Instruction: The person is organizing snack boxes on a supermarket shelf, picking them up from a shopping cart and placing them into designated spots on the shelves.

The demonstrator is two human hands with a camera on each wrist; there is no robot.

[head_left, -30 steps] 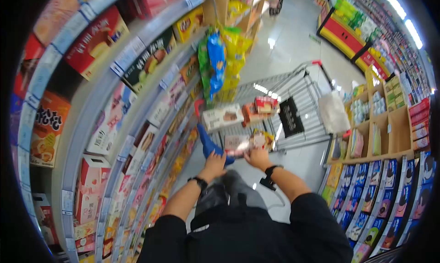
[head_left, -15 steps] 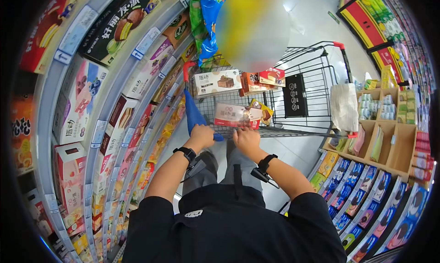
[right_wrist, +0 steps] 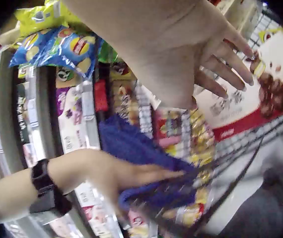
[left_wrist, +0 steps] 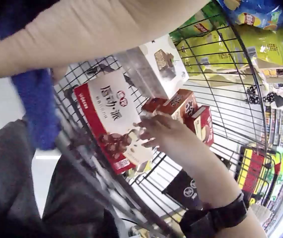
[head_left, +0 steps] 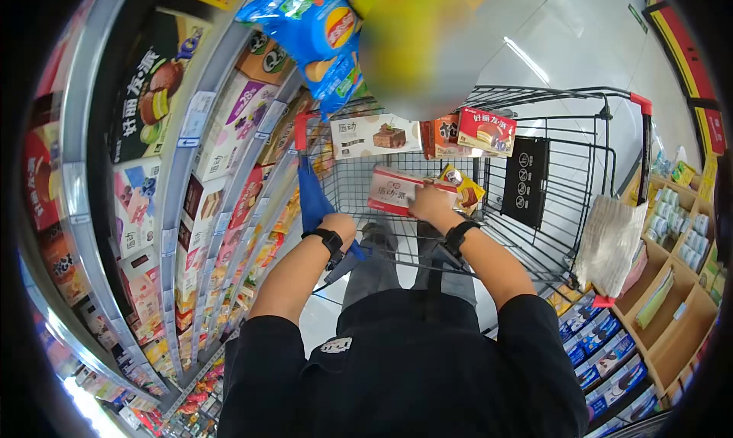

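My left hand (head_left: 338, 228) grips the blue cloth (head_left: 313, 197) over the left end bar of a shopping cart (head_left: 473, 235). In the right wrist view, that hand's thumb lies along the cloth. My right hand (head_left: 434, 202) reaches over the side of the cart, at a white and red snack box (head_left: 391, 190). Its fingers (left_wrist: 149, 134) are spread loosely above the printed side of this box. Beside it in the basket are a white cake box (head_left: 378, 136), an orange box (head_left: 441, 132), a red pie box (head_left: 486, 131) and a yellow packet (head_left: 464, 190).
Shelves of boxed snacks (head_left: 156, 87) run along the left. Blue chip bags (head_left: 317, 41) hang beyond the cart, next to a blurred round patch. A black sign (head_left: 525, 181) and a whitish cloth (head_left: 613, 243) are on the cart's right. Wooden bins (head_left: 664, 308) stand farther right.
My right hand has moved from the cart's near rail to over the white and red box. The left hand stays on the blue cloth. The head view has shifted, bringing the cart closer.
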